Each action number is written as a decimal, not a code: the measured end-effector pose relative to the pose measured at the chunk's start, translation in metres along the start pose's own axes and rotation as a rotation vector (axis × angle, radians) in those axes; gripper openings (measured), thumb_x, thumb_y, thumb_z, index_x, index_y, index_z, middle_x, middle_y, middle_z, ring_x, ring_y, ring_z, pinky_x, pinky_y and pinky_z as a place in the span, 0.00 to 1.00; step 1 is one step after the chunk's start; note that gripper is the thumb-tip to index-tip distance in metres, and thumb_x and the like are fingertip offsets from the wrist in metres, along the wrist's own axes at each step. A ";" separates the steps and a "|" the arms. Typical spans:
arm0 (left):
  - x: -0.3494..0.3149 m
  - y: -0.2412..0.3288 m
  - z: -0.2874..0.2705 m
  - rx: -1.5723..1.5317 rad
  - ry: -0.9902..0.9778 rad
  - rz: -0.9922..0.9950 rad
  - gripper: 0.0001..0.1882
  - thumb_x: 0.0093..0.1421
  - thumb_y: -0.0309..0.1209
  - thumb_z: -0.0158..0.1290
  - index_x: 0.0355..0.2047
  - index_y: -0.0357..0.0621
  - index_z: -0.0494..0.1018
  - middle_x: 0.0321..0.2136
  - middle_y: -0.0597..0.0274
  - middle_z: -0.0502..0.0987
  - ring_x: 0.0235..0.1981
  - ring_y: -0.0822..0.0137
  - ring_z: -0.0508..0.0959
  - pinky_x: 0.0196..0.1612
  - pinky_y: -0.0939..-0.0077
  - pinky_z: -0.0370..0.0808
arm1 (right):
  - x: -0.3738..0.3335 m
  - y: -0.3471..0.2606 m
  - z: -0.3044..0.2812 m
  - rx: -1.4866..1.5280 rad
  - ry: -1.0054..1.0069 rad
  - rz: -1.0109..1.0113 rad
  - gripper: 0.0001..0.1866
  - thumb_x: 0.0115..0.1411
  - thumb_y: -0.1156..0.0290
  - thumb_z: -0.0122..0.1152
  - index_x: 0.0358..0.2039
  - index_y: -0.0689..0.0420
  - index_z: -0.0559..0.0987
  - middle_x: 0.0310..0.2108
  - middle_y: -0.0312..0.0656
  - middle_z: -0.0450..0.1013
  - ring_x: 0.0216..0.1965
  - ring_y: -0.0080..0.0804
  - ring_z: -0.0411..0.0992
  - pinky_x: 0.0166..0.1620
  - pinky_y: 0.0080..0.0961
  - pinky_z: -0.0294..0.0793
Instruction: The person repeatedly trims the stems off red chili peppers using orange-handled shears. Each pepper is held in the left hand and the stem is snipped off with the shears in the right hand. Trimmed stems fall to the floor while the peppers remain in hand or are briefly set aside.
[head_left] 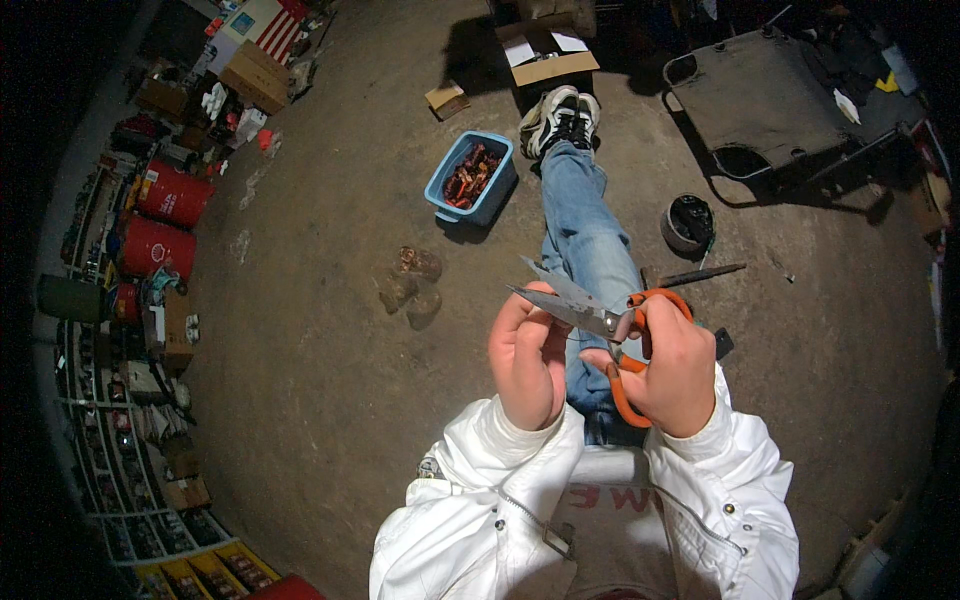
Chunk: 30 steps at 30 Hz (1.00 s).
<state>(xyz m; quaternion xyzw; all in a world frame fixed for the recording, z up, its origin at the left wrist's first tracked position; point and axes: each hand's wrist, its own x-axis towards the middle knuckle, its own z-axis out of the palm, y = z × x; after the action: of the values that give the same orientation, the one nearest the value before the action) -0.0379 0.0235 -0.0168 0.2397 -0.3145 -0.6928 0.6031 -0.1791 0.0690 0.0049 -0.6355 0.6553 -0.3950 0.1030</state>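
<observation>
I note my right hand gripping the orange-handled scissors, blades parted above my lap. My left hand is closed, seemingly pinching something small at the blades; I cannot identify it.

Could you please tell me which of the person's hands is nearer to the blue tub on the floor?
Left. The left hand lies below and slightly right of the blue tub; the right hand, gripping the orange-handled scissors, sits farther to the right.
</observation>
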 end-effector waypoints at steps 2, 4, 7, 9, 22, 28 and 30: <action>0.000 -0.002 -0.002 -0.041 -0.017 -0.002 0.13 0.63 0.23 0.41 0.46 0.34 0.70 0.40 0.59 0.75 0.42 0.68 0.76 0.51 0.72 0.72 | -0.001 0.000 -0.001 -0.021 -0.003 0.003 0.28 0.40 0.53 0.78 0.26 0.60 0.70 0.20 0.42 0.71 0.19 0.40 0.71 0.23 0.29 0.70; 0.001 -0.004 -0.003 -0.089 -0.048 0.014 0.13 0.64 0.24 0.41 0.47 0.34 0.70 0.41 0.59 0.75 0.43 0.68 0.76 0.51 0.71 0.72 | 0.000 0.002 -0.001 -0.046 -0.010 -0.003 0.28 0.42 0.52 0.76 0.27 0.60 0.70 0.20 0.44 0.71 0.20 0.42 0.72 0.23 0.31 0.71; 0.001 -0.006 -0.001 -0.052 0.010 -0.002 0.13 0.64 0.24 0.41 0.47 0.33 0.70 0.41 0.58 0.76 0.43 0.67 0.76 0.51 0.70 0.72 | 0.001 0.005 -0.002 -0.076 0.001 -0.029 0.28 0.45 0.49 0.73 0.28 0.60 0.71 0.21 0.45 0.71 0.21 0.44 0.74 0.23 0.35 0.73; 0.001 -0.005 0.000 0.013 -0.015 -0.010 0.15 0.61 0.26 0.43 0.46 0.34 0.69 0.43 0.55 0.75 0.45 0.64 0.76 0.52 0.66 0.72 | 0.002 0.007 -0.002 -0.063 0.037 -0.037 0.28 0.44 0.50 0.74 0.29 0.60 0.71 0.21 0.45 0.71 0.21 0.44 0.74 0.23 0.35 0.73; 0.003 0.001 -0.002 0.019 -0.047 -0.073 0.12 0.64 0.23 0.41 0.44 0.31 0.69 0.38 0.50 0.77 0.37 0.60 0.81 0.43 0.65 0.80 | 0.004 0.013 -0.003 -0.167 0.070 -0.053 0.23 0.36 0.64 0.75 0.30 0.59 0.73 0.26 0.43 0.73 0.25 0.43 0.75 0.27 0.33 0.73; -0.002 0.000 -0.004 0.225 -0.069 0.031 0.10 0.61 0.22 0.45 0.40 0.29 0.71 0.42 0.53 0.75 0.41 0.66 0.77 0.46 0.72 0.75 | 0.012 0.008 -0.012 -0.137 -0.023 -0.104 0.34 0.32 0.54 0.79 0.33 0.62 0.72 0.27 0.44 0.70 0.29 0.44 0.72 0.30 0.34 0.72; -0.002 0.002 -0.007 0.314 -0.134 0.102 0.09 0.60 0.22 0.46 0.39 0.29 0.71 0.42 0.55 0.74 0.40 0.68 0.76 0.44 0.74 0.74 | 0.012 0.007 -0.014 -0.146 -0.040 -0.124 0.34 0.33 0.53 0.79 0.33 0.62 0.72 0.27 0.43 0.70 0.29 0.44 0.72 0.30 0.34 0.72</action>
<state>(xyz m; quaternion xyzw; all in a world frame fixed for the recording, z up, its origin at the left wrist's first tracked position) -0.0312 0.0243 -0.0201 0.2679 -0.4701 -0.6181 0.5703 -0.1950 0.0626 0.0142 -0.6886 0.6394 -0.3392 0.0448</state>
